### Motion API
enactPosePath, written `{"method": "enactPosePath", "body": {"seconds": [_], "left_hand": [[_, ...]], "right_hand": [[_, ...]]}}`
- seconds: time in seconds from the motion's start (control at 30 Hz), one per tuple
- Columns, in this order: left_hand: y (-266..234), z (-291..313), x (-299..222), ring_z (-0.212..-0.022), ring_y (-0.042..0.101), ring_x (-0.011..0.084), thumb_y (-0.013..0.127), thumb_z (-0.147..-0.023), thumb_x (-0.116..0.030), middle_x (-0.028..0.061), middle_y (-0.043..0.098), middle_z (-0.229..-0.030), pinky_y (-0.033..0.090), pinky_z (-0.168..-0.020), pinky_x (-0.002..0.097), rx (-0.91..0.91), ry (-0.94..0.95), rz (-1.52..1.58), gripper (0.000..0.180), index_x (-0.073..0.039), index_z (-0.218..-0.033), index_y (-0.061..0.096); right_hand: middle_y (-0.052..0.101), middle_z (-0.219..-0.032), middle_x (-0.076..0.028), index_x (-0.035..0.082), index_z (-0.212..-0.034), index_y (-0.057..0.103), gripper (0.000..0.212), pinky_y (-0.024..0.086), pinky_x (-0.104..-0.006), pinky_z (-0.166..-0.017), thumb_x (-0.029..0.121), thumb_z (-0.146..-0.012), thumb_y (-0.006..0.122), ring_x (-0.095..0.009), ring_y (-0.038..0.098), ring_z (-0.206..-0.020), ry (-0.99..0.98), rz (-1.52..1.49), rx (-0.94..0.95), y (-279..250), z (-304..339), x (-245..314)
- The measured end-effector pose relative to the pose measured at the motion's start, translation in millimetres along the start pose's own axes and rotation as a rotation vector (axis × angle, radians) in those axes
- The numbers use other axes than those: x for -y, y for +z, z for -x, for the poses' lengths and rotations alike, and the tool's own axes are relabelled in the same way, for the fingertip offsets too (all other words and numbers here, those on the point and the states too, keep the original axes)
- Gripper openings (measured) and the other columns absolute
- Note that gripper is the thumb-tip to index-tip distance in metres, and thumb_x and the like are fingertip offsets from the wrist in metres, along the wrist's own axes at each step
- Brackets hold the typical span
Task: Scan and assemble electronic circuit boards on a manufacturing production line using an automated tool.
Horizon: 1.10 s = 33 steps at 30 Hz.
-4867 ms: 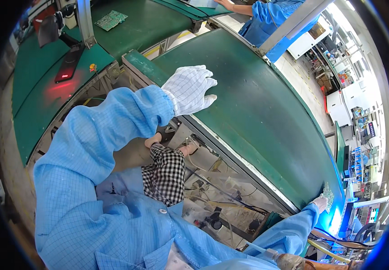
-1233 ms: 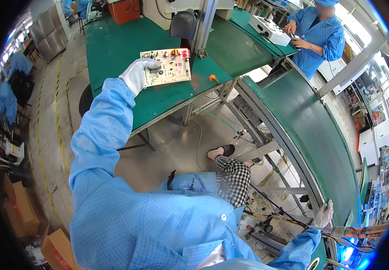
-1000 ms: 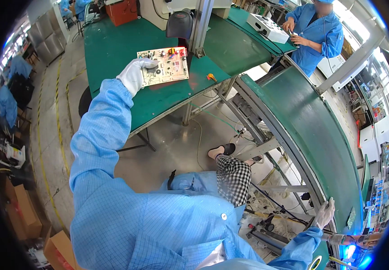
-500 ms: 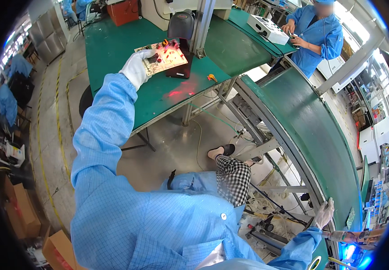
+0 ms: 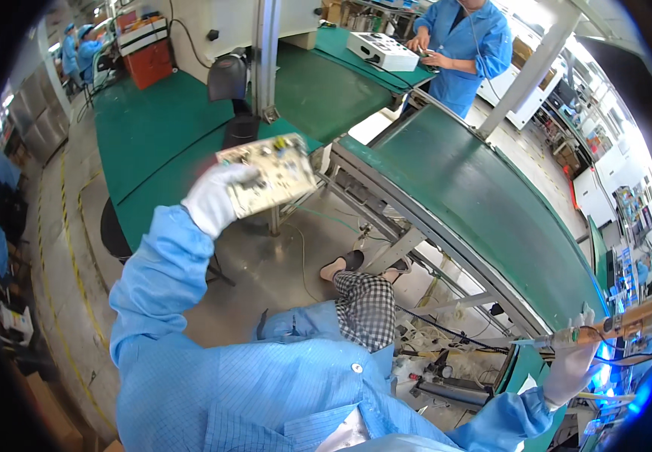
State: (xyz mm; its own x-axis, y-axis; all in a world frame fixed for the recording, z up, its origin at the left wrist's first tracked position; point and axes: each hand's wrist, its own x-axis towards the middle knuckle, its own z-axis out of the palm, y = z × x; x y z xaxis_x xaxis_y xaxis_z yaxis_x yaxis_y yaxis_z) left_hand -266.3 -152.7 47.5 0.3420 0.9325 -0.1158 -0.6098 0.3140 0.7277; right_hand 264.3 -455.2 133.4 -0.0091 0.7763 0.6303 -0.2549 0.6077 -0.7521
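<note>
My left hand (image 5: 216,200), in a white glove, grips the near-left edge of a cream circuit board (image 5: 279,181). Small components stand on the board, which is raised and tilted above the front of the green table. Just beyond it stands a dark barcode scanner (image 5: 228,77) on its black base (image 5: 241,129). At the lower right, my gloved right hand (image 5: 569,371) is by the end of the conveyor. A brownish, partly clear tube-like tool (image 5: 631,322) crosses in front of its fingers, so I cannot tell whether they hold it.
A green conveyor belt (image 5: 461,184) curves along the right side. The green table (image 5: 160,113) lies at the far left, near a red box (image 5: 145,68). Across the belt, a person in blue (image 5: 454,60) works beside a white box (image 5: 382,51). A metal post (image 5: 265,60) rises behind the board.
My left hand has brought the board nearer, away from the scanner, and its red light is gone from the board. My right hand has left the conveyor's edge and moved toward the tube-like tool.
</note>
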Motion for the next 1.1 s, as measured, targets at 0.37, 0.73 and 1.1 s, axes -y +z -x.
{"method": "enactPosePath", "body": {"seconds": [0.37,0.73,1.1], "left_hand": [[123,-15,170,-0.109,0.061,0.0286,0.060,-0.086,-0.003,0.0200,0.061,-0.119,0.052,-0.093,0.0390,0.504,-0.491,0.101,0.045,0.008,-0.128,0.047],[181,26,226,-0.101,0.059,0.0126,0.062,-0.088,-0.010,0.0089,0.064,-0.109,0.046,-0.089,0.0267,0.740,-0.559,-0.184,0.042,0.002,-0.127,0.051],[195,51,211,-0.106,0.056,0.0144,0.065,-0.087,-0.013,0.0083,0.062,-0.114,0.044,-0.093,0.0278,0.851,-0.267,-0.404,0.050,0.001,-0.131,0.047]], "right_hand": [[0.060,-0.114,-0.013,0.005,-0.140,0.042,0.054,0.051,-0.0230,-0.064,0.038,-0.096,0.043,-0.014,0.061,-0.086,0.049,0.398,-0.709,60,-43,-59],[0.063,-0.078,-0.007,-0.007,-0.125,0.051,0.041,0.044,-0.0230,-0.041,0.022,-0.098,0.041,-0.012,0.054,-0.053,-0.238,0.606,-0.551,92,-69,-95],[0.062,-0.085,-0.011,-0.008,-0.122,0.052,0.045,0.042,-0.0227,-0.044,0.026,-0.095,0.045,-0.013,0.053,-0.056,-0.225,0.951,-0.635,107,-67,-86]]}}
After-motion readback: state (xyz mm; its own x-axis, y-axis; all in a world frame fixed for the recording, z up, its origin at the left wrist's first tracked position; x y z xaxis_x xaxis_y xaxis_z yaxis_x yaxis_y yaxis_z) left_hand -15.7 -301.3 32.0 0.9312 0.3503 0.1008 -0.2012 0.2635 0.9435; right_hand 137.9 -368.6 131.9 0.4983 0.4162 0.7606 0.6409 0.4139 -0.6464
